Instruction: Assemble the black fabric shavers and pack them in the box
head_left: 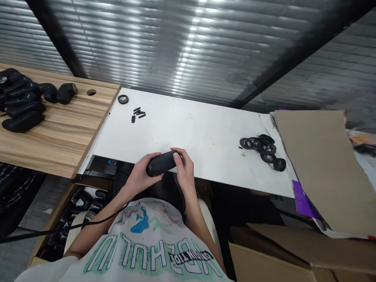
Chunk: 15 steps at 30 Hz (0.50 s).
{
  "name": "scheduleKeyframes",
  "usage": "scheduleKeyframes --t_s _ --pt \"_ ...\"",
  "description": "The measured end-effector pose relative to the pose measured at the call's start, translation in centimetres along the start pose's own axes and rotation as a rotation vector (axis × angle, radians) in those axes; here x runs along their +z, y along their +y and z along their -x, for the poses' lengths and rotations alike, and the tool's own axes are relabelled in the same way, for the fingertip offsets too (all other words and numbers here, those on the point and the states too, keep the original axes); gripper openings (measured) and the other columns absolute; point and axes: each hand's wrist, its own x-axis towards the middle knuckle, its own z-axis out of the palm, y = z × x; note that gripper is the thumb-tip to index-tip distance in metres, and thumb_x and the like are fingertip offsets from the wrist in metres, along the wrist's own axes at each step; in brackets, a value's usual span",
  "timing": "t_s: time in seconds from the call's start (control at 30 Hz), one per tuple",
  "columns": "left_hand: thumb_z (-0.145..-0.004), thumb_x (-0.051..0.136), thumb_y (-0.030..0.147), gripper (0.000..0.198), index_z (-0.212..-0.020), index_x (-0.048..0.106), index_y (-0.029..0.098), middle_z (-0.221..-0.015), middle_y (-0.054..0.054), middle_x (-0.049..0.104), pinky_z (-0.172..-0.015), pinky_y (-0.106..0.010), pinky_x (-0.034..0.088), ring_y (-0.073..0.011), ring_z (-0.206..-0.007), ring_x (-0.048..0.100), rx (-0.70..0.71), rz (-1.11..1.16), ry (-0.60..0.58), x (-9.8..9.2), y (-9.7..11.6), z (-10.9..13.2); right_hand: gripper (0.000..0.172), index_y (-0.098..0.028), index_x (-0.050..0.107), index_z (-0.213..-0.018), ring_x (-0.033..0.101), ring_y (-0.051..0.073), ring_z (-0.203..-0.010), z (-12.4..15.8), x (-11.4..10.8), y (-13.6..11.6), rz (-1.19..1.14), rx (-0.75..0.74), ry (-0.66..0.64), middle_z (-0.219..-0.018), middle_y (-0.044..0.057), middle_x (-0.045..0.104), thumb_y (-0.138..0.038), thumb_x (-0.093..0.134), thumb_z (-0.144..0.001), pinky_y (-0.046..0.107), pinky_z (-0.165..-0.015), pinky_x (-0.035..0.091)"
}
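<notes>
Left hand (pixel 139 180), right hand (pixel 185 170) clasping black cylinder (pixel 161 163), white board's edge (pixel 235 185)

Ribbed grey wall panels (pixel 176 43) rose behind the work area, their ridges catching bright bands of reflected light, and a dark framing beam (pixel 55 39) ran down across them. A wood-grain desk (pixel 58 149) with a round cable hole (pixel 91 92) butted against a white-topped table (pixel 188 121). A grey floor (pixel 29 207) showed below at the left.
</notes>
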Motion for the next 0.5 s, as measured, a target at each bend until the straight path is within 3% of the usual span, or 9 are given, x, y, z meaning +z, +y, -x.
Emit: scheduleKeyframes --t_s 0.1,0.23,0.37,0.5 --pt "-0.087 0.072 0.013 0.059 -0.144 0.061 0.026 -0.128 -0.011 0.073 -0.098 -0.045 0.059 -0.0324 -0.116 0.069 0.279 -0.336 -0.036 -0.4 -0.6 0.3 0.057 -0.023 0.077 -0.099 0.067 0.024 -0.097 -0.5 1.2 0.1 -0.037 0.101 0.064 -0.101 0.005 0.076 -0.077 0.060 -0.096 0.034 -0.086 0.051" --pt "-0.090 0.065 0.008 0.071 -0.157 0.050 0.024 -0.125 -0.013 0.071 -0.095 -0.045 0.060 -0.0316 -0.110 0.067 0.502 -0.510 -0.096 -0.2 -1.1 1.0 0.074 -0.022 0.068 -0.062 0.061 0.020 -0.069 -1.0 2.5 0.3 -0.013 0.122 0.155 -0.065 0.004 0.066 -0.085 0.052 -0.095 0.034 -0.073 0.047" --pt "-0.094 0.063 0.009 0.068 -0.159 0.047 0.023 -0.124 -0.013 0.070 -0.093 -0.043 0.060 -0.0303 -0.107 0.067 0.577 -0.533 -0.080 0.0 -1.4 1.4 0.074 -0.023 0.066 -0.051 0.059 0.020 -0.059 -1.3 2.8 -0.1 -0.017 0.112 0.215 -0.056 0.005 0.063 -0.086 0.060 -0.090 0.036 -0.067 0.047" --pt "-0.094 0.066 0.011 0.064 -0.155 0.054 0.026 -0.123 -0.012 0.071 -0.093 -0.042 0.059 -0.0296 -0.108 0.068 0.534 -0.455 -0.103 -0.5 -2.0 1.1 0.081 -0.023 0.064 -0.045 0.060 0.021 -0.053 -1.7 2.6 -0.5 -0.039 0.156 0.252 -0.052 0.007 0.064 -0.094 0.059 -0.084 0.036 -0.062 0.047"
